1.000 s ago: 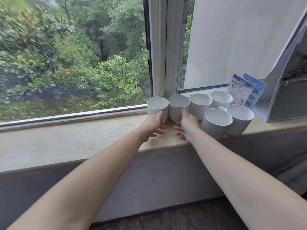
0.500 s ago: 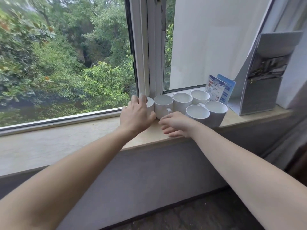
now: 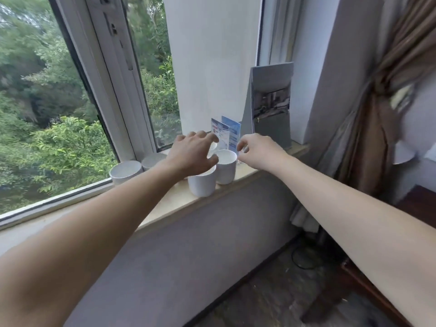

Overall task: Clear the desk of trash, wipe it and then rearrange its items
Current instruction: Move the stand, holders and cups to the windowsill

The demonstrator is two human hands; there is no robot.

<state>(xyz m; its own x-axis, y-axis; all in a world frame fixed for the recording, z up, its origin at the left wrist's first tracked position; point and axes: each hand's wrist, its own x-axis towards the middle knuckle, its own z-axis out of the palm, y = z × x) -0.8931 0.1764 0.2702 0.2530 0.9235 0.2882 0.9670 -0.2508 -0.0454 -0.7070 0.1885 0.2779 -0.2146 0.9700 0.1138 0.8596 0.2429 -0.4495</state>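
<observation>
The left hand (image 3: 193, 156) is hovering palm-down over a cluster of white mugs with its fingers spread and relaxed, grasping nothing. Its thumb is lying just beside the rim of the second mug (image 3: 226, 167); contact is unclear. At 3 o'clock from it, the right hand (image 3: 258, 153) is reaching with curled fingers toward the lower edge of the blue-and-white cards (image 3: 226, 134). I cannot tell whether it is pinching anything.

At 6 o'clock from the left hand, the front mug (image 3: 202, 185) is standing upright near the edge of the windowsill (image 3: 247, 169), touching the second mug at its 2 o'clock. The rim of a hidden mug (image 3: 213, 146) is peeking out under the left fingers. At 8 o'clock, 2 more mugs, the end mug (image 3: 126, 172) and its neighbour (image 3: 153, 160), are sitting side by side against the window frame. Every interior that is showing is looking plain white.

A grey folder (image 3: 271, 109) is standing at 1 o'clock from the right hand, and a brown curtain (image 3: 389, 90) is hanging at 3 o'clock.

Compared with 0.5 s ago, the left hand is no longer resting on the end mug, having moved toward the cards. The right hand is no longer lying low before the mugs. The view is now turned rightward, taking in the curtain.
</observation>
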